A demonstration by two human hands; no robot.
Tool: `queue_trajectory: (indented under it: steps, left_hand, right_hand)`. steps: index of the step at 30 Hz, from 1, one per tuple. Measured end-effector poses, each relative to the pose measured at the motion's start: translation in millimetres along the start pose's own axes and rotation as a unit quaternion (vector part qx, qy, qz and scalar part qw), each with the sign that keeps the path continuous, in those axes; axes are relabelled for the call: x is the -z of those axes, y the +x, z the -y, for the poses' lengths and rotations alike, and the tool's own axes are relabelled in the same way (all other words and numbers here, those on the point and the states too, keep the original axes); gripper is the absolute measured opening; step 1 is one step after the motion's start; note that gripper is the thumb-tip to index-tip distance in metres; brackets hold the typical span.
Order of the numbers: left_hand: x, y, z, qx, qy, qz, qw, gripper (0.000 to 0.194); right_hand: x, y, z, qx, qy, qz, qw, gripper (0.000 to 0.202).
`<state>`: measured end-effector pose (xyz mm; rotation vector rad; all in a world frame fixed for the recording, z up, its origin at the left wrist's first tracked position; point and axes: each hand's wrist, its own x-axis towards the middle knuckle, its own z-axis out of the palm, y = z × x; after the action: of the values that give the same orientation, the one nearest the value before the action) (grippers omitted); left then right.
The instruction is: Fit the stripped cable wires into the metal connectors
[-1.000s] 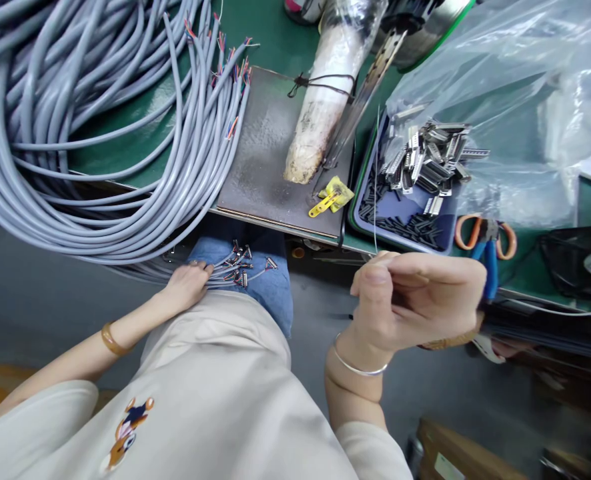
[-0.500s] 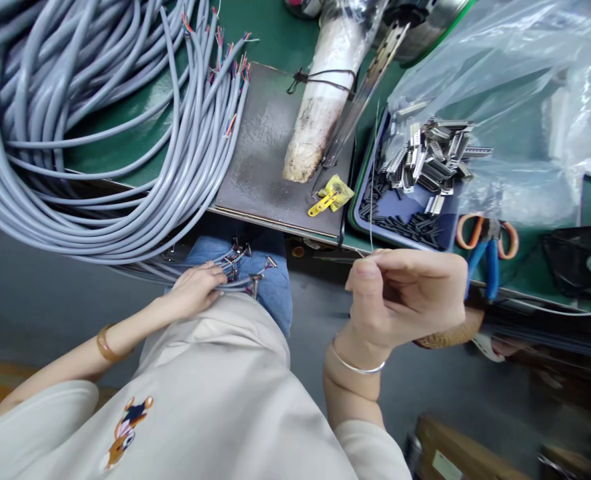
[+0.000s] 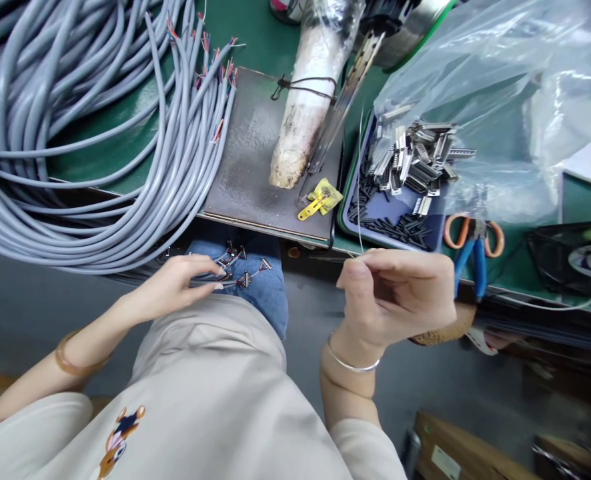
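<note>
Between the thumb and forefinger of my right hand (image 3: 395, 287) is a thin silvery wire (image 3: 359, 193), probably solder; it rises in front of the tray. The other fingers of that hand curl inward. My left hand (image 3: 178, 283) is over my lap with thumb and forefinger stretched out and a gap between them. Just past its fingertips lie several grey cables with small connectors (image 3: 245, 279) on my jeans. Whether the fingertips touch a cable is hard to see.
Grey cables (image 3: 175, 153) with stripped ends fill the table's left. A soldering iron (image 3: 335, 107) slants beside a white wrapped roll (image 3: 303, 107) on a dark board (image 3: 245, 153). Connectors and black sleeves lie in a blue tray (image 3: 435, 223); cutters (image 3: 470, 253) lie to its right.
My left hand has lifted off the cables on my lap and its thumb and forefinger have spread. My right hand keeps its pinch on the wire. The view has shifted slightly.
</note>
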<state>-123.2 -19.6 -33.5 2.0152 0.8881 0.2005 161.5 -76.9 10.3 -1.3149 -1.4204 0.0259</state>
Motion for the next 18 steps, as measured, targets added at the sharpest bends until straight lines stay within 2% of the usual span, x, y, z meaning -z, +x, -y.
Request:
queue_trajectory:
  steps: [2, 3, 5, 6, 7, 8, 9, 11, 16, 18]
  left_hand:
    - [19.5, 1, -14, -0.014, -0.02, -0.093, 0.995, 0.021]
    - [28.4, 3, -20, -0.014, 0.016, -0.162, 0.987, 0.021]
    - [42.1, 10, -30, -0.001, 0.153, -0.313, 0.937, 0.031]
    - [46.4, 15, -34, 0.008, 0.23, -0.356, 0.906, 0.048]
    - [48.9, 20, -38, 0.027, 0.29, -0.365, 0.884, 0.072]
    - [49.9, 26, -41, 0.047, 0.333, -0.343, 0.877, 0.092]
    - [49.8, 31, -43, 0.062, 0.364, -0.313, 0.875, 0.102]
    - [48.3, 37, -46, 0.081, 0.403, -0.248, 0.877, 0.106]
    - [51.1, 36, -39, 0.153, 0.426, -0.221, 0.864, 0.111]
    - [55.1, 31, -34, 0.2, 0.441, -0.187, 0.855, 0.107]
  right_hand:
    - [0, 3, 1, 0.002, 0.006, -0.004, 1.0, 0.009]
    - [0, 6, 2, 0.003, 0.01, -0.005, 1.0, 0.01]
    - [0, 12, 5, 0.004, 0.024, -0.008, 1.0, 0.01]
    - [0, 14, 6, 0.01, 0.035, -0.013, 0.999, 0.009]
    - [0, 17, 7, 0.02, 0.046, -0.02, 0.999, 0.007]
    - [-1, 20, 7, 0.028, 0.055, -0.03, 0.998, 0.005]
    - [-1, 21, 7, 0.037, 0.062, -0.041, 0.997, 0.004]
    - [0, 23, 4, 0.054, 0.073, -0.059, 0.994, 0.007]
    - [3, 22, -5, 0.046, 0.076, -0.066, 0.994, 0.012]
    - [4, 21, -7, 0.038, 0.071, -0.065, 0.995, 0.01]
